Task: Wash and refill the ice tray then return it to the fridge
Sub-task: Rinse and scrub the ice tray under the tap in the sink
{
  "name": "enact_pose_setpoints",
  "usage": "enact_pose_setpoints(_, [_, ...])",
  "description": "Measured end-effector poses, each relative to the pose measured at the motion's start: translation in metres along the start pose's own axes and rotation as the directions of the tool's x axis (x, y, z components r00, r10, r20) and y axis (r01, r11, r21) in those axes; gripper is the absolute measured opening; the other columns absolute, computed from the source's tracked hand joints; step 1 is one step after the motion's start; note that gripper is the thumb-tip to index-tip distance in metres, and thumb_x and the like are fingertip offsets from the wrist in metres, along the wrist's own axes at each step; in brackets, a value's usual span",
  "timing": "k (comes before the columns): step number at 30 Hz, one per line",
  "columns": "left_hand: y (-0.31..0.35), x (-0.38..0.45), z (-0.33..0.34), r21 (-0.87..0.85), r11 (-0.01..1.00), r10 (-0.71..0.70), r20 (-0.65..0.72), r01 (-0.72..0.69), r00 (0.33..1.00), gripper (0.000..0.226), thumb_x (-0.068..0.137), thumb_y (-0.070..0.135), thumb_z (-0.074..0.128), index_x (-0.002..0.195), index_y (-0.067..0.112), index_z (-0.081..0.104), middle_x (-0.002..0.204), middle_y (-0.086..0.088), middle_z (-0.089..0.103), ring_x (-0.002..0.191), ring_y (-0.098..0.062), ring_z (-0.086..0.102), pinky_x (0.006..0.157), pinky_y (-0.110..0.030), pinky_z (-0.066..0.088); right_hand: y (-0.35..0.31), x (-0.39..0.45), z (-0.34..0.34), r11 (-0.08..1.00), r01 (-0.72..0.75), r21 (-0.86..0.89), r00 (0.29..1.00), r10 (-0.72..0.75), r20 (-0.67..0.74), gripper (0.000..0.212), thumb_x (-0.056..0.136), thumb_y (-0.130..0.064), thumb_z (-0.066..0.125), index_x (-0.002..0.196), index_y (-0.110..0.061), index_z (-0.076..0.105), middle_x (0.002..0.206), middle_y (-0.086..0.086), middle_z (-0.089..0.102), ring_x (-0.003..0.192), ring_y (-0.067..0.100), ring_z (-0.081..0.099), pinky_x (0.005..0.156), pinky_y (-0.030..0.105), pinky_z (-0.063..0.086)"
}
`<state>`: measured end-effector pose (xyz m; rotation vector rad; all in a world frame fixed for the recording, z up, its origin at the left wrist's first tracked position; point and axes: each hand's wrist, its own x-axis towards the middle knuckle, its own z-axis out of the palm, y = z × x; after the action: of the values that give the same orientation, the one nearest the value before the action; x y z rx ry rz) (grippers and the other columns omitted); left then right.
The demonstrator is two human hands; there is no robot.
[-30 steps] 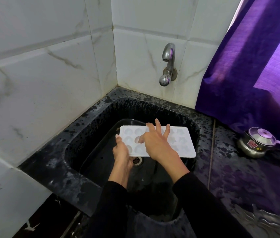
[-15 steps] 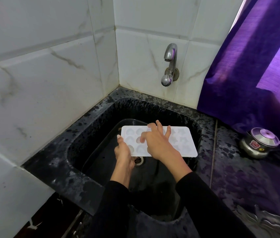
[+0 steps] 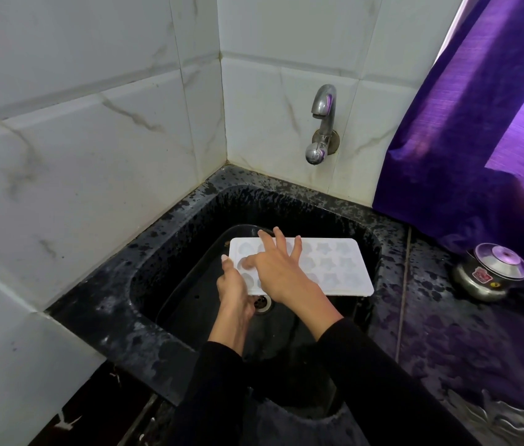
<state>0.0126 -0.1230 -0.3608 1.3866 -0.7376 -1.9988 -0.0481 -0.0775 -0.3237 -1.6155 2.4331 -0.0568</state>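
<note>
A white ice tray with star- and heart-shaped cups is held level over the black sink. My left hand grips its near-left edge, thumb on top. My right hand lies over the tray's left half with fingers spread, the thumb pressing into one of the cups. A steel tap sticks out of the tiled wall above the sink; no water runs from it.
The sink drain shows just below the tray. A small steel pot with a lid stands on the dark counter to the right, under a purple curtain. White tiled walls close the left and back.
My right hand's fingers have shifted over the tray's left cups, spreading out again after curling in. The left hand and the tray have barely moved.
</note>
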Motion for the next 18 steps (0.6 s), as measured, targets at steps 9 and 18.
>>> enact_pose_setpoints(9, [0.0027,-0.0046,0.0011,0.004,1.0,0.011,0.015,-0.011,1.0,0.037,0.1,0.046,0.034,0.096,0.011,0.044,0.08,-0.009,0.059,0.067,-0.025,0.061,0.06,-0.038,0.052,-0.0034,-0.0009,-0.0051,0.999,-0.011,-0.03,1.0,0.011,-0.014,0.057,0.085,0.006,0.06,0.129,-0.03,0.057,0.161,0.013,0.003,0.146,0.037,-0.016,0.112,0.065,-0.01])
enact_pose_setpoints(18, [0.003,-0.0027,-0.0014,0.0,1.0,0.027,-0.004,-0.027,1.0,0.039,0.1,0.045,0.034,0.08,0.015,0.046,0.079,-0.01,0.06,0.067,-0.025,0.061,0.06,-0.038,0.052,-0.0057,-0.0023,-0.0027,0.999,0.006,-0.031,1.0,-0.006,-0.014,0.058,0.085,0.005,0.061,0.13,-0.03,0.057,0.161,0.013,0.004,0.146,0.037,-0.016,0.111,0.067,-0.01])
